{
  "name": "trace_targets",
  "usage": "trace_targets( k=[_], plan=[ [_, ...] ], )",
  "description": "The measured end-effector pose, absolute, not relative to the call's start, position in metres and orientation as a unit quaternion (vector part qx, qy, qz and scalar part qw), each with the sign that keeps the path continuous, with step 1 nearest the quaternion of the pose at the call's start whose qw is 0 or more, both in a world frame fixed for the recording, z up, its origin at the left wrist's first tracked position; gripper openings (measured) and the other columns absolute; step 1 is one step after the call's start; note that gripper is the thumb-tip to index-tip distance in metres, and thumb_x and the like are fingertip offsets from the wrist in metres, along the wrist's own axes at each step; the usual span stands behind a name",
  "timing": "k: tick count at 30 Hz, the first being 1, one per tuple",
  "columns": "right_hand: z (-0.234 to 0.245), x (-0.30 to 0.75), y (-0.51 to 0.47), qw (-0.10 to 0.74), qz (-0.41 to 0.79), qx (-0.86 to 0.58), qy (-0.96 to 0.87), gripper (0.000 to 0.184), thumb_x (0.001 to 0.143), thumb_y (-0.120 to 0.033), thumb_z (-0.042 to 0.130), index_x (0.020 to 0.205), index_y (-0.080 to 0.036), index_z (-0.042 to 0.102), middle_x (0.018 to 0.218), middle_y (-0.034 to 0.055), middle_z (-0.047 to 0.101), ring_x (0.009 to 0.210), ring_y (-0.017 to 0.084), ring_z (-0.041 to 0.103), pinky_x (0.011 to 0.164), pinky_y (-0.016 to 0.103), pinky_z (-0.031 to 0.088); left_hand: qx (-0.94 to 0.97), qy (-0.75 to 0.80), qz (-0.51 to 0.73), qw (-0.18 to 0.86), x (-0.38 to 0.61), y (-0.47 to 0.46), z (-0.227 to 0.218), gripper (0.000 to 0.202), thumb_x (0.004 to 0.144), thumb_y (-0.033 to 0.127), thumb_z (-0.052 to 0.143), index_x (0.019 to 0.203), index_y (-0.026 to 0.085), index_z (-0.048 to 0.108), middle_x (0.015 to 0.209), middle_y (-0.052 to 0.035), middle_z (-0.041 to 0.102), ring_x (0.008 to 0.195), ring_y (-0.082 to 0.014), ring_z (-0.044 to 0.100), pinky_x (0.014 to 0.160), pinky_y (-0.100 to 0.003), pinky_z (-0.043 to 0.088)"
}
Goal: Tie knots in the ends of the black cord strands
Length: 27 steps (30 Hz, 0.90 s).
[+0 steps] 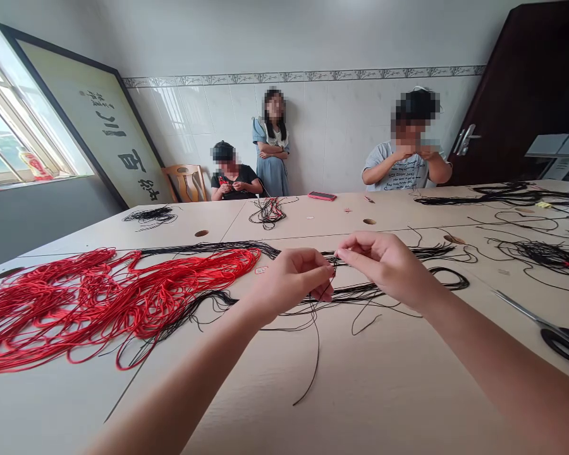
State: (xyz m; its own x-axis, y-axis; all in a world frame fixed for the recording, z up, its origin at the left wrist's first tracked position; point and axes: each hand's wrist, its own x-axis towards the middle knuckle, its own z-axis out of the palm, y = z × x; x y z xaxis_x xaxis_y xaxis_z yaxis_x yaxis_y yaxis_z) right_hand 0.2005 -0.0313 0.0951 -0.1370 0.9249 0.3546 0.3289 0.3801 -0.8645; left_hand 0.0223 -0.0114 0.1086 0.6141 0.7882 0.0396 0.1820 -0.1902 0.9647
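Note:
Above the table's middle, my left hand (296, 278) is closed, its thumb and fingers pinching a thin black cord (318, 354). One tail of that cord hangs below the hand and curves toward the lower left. My right hand (377, 259) meets it from the right, thumb and forefinger pinched on the cord's upper part. The exact spot between the fingertips is too small to make out. Behind and under both hands run long bundles of black cord (355, 292). A loose cord end (366, 323) curls on the table below my right hand.
A large heap of red cord (171, 284) covers the table's left side. Scissors (540, 319) with black handles lie at right, near a tangle of black cord (545, 253). Across the table (284, 392) are a red phone (322, 196), two seated people and one standing person.

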Motion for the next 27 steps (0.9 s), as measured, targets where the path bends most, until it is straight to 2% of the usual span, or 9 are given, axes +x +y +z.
trace_targets(
  k=[5, 15, 20, 22, 24, 26, 27],
  plan=[
    [0.095, 0.197, -0.035, 0.468, 0.242, -0.481, -0.701, 0.015, 0.081, -0.026, 0.053, 0.071, -0.015, 0.059, 0.05, -0.0059, 0.029, 0.046, 0.007, 0.024, 0.041, 0.021, 0.019, 0.72, 0.344, 0.265, 0.542, 0.024, -0.012, 0.107, 0.013, 0.079, 0.026, 0.055, 0.072, 0.015, 0.056, 0.063, -0.0032, 0.063, 0.061, -0.0108, 0.057, 0.06, -0.024, 0.042],
    [0.093, 0.195, -0.035, 0.479, 0.241, -0.486, -0.691, 0.013, 0.081, -0.025, 0.052, 0.074, -0.016, 0.058, 0.057, -0.003, 0.044, 0.046, 0.007, 0.029, 0.041, 0.021, 0.022, 0.715, 0.339, 0.268, 0.549, 0.025, -0.013, 0.107, 0.011, 0.078, 0.021, 0.054, 0.07, 0.015, 0.056, 0.062, -0.0028, 0.063, 0.06, -0.0099, 0.057, 0.058, -0.022, 0.041],
    [0.096, 0.199, -0.036, 0.466, 0.256, -0.487, -0.693, 0.017, 0.082, -0.03, 0.053, 0.074, -0.016, 0.059, 0.054, -0.0044, 0.035, 0.048, 0.007, 0.027, 0.043, 0.021, 0.021, 0.718, 0.33, 0.283, 0.543, 0.021, -0.012, 0.111, 0.012, 0.079, 0.021, 0.055, 0.069, 0.014, 0.056, 0.061, -0.0019, 0.062, 0.059, -0.0089, 0.056, 0.058, -0.021, 0.042],
    [0.101, 0.208, -0.035, 0.408, 0.3, -0.482, -0.715, 0.022, 0.082, -0.036, 0.054, 0.076, -0.016, 0.062, 0.055, -0.0038, 0.038, 0.049, 0.008, 0.029, 0.043, 0.021, 0.023, 0.72, 0.334, 0.294, 0.532, 0.018, -0.009, 0.112, 0.013, 0.079, 0.025, 0.056, 0.071, 0.014, 0.058, 0.063, -0.0016, 0.061, 0.061, -0.0101, 0.057, 0.061, -0.023, 0.044],
    [0.107, 0.219, -0.034, 0.299, 0.384, -0.453, -0.747, 0.031, 0.084, -0.043, 0.051, 0.076, -0.016, 0.066, 0.059, -0.0007, 0.048, 0.052, 0.009, 0.037, 0.046, 0.021, 0.03, 0.728, 0.354, 0.312, 0.498, 0.014, -0.005, 0.112, 0.017, 0.079, 0.031, 0.058, 0.075, 0.014, 0.06, 0.066, -0.0023, 0.061, 0.065, -0.0122, 0.059, 0.064, -0.026, 0.047],
    [0.111, 0.229, -0.034, 0.203, 0.444, -0.425, -0.762, 0.039, 0.085, -0.048, 0.047, 0.075, -0.016, 0.068, 0.072, 0.0048, 0.06, 0.063, 0.013, 0.05, 0.057, 0.024, 0.041, 0.74, 0.384, 0.327, 0.445, 0.011, -0.003, 0.112, 0.023, 0.078, 0.037, 0.058, 0.08, 0.015, 0.062, 0.07, -0.0038, 0.062, 0.07, -0.0148, 0.06, 0.069, -0.03, 0.049],
    [0.113, 0.232, -0.034, 0.187, 0.449, -0.426, -0.763, 0.04, 0.085, -0.049, 0.047, 0.076, -0.016, 0.069, 0.08, 0.0067, 0.064, 0.072, 0.015, 0.055, 0.065, 0.027, 0.044, 0.748, 0.394, 0.327, 0.422, 0.01, -0.003, 0.113, 0.025, 0.078, 0.04, 0.058, 0.081, 0.016, 0.062, 0.072, -0.0047, 0.063, 0.072, -0.0159, 0.061, 0.07, -0.031, 0.049]
  ],
)
